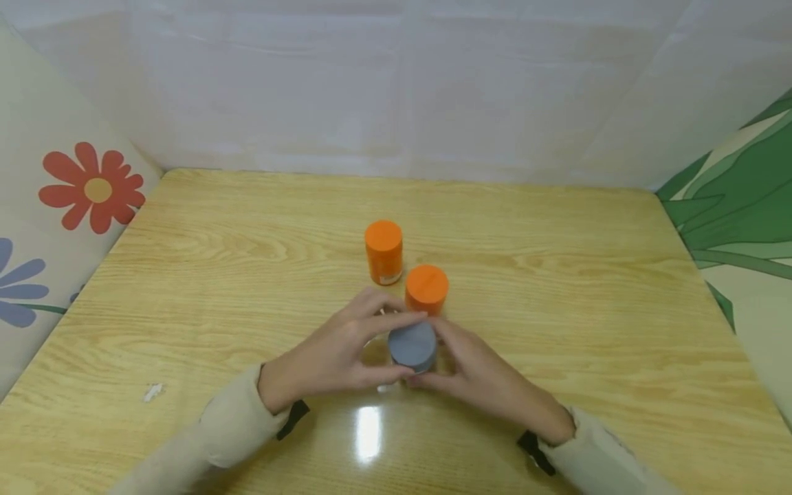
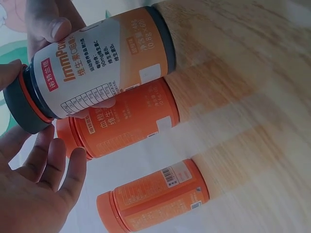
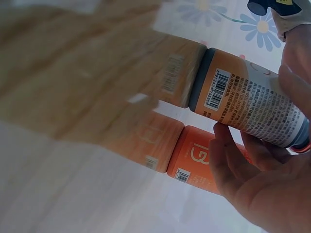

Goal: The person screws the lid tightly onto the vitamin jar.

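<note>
A vitamin bottle (image 2: 104,60) with a white and orange label and dark grey lid (image 1: 412,344) stands upright on the table between both hands. My left hand (image 1: 337,347) holds the lid, thumb on the near side and fingers on the far side. Under the lid a thin red-orange ring (image 2: 34,94) shows. Around the bottle's body curls my right hand (image 1: 485,368), its thumb and fingers on opposite sides of the label. Just behind stands an orange bottle (image 1: 427,285) with an orange lid, partly hidden by the hands.
A second orange bottle (image 1: 384,251) stands upright farther back and slightly left. On the left of the wood-grain table (image 1: 247,234) lies a small white scrap (image 1: 152,392). A pale wall sheet (image 1: 396,89) borders the far edge, with flower-printed panels at the sides.
</note>
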Available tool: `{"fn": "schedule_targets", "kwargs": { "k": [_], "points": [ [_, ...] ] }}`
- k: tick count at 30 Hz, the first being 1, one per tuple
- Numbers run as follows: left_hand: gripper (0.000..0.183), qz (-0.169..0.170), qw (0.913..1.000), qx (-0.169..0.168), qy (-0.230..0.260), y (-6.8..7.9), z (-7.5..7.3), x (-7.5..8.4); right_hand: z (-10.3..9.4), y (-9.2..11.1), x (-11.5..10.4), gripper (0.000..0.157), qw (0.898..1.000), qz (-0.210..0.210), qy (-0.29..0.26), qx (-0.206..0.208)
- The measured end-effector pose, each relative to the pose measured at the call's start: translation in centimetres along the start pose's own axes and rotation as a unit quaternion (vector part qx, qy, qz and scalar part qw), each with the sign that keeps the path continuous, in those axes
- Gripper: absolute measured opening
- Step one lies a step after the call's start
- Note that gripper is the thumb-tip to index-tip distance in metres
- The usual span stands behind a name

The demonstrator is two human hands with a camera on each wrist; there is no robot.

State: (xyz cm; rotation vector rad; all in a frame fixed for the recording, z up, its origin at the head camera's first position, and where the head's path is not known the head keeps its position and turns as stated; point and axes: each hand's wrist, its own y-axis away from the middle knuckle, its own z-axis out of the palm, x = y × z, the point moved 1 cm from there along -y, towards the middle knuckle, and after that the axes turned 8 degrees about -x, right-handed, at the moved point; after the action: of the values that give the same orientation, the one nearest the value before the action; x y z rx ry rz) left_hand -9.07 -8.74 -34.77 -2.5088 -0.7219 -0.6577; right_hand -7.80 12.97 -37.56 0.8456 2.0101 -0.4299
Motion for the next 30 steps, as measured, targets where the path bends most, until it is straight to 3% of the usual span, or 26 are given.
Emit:
{"fn": "schedule_targets", "kwargs": {
  "k": [9,22,26,30],
  "points": [
    [0.064,-0.001,0.9998,-0.022,-0.001,-0.33,-0.19,0.08,-0.05,-0.13,-0.07,0.082,1.000,0.007,0.005,-0.002],
    [0.063,-0.001,1.0000,-0.003,-0.009,-0.43,-0.18,0.07,-0.04,-0.16,0.30,0.080,1.000,-0.007,0.008,0.000],
    [0.064,-0.003,0.9999,-0.012,-0.010,-0.49,-0.17,0.07,-0.03,-0.19,0.31,0.081,1.000,-0.008,0.011,0.001],
    [0.064,-0.014,0.9992,-0.032,0.020,-0.42,-0.24,0.06,0.03,-0.17,0.33,0.078,1.000,-0.009,0.010,0.000]
  ]
}}
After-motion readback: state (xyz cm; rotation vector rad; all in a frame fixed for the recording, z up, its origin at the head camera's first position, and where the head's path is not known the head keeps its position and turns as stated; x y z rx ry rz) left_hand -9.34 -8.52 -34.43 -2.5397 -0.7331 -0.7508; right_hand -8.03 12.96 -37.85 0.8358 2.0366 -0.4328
